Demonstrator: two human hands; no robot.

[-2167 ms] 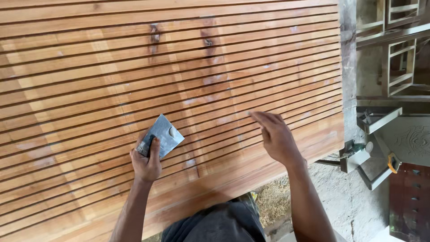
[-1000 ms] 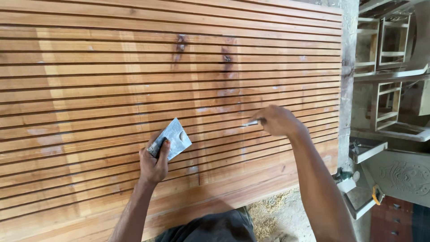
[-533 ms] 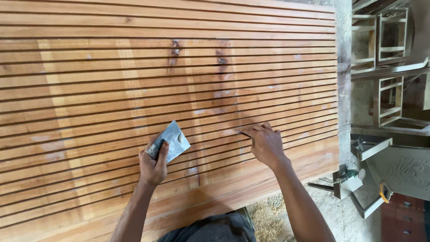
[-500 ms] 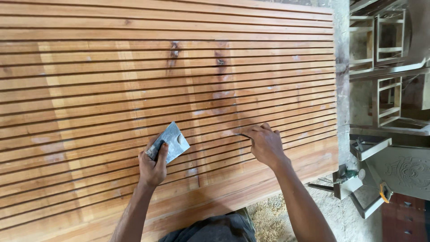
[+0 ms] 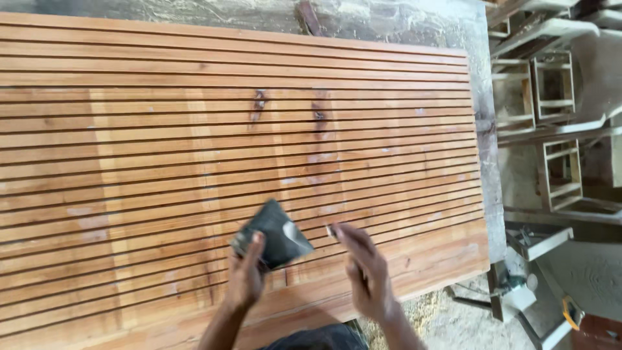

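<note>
A large wooden panel (image 5: 194,129) cut with many long parallel grooves lies flat below me. My left hand (image 5: 246,279) holds a dark grey folded sheet of sandpaper (image 5: 275,234) just above the panel's near part. My right hand (image 5: 364,272) hovers close beside the sandpaper, fingers loosely curled and pointing toward it. A small pale bit shows at its fingertips; I cannot tell whether the hand pinches it. Two dark knots (image 5: 259,102) mark the middle of the panel.
A rough grey wall or floor edge (image 5: 389,23) runs behind the panel. Pale wooden frames (image 5: 551,91) stand at the right. A power tool (image 5: 518,288) lies on the ground by the panel's near right corner, with sawdust (image 5: 421,317) around it.
My right hand has come off the panel's grooves and moved left, toward the sandpaper. The left hand has lifted the sandpaper slightly. The view has pulled back to show the panel's far edge.
</note>
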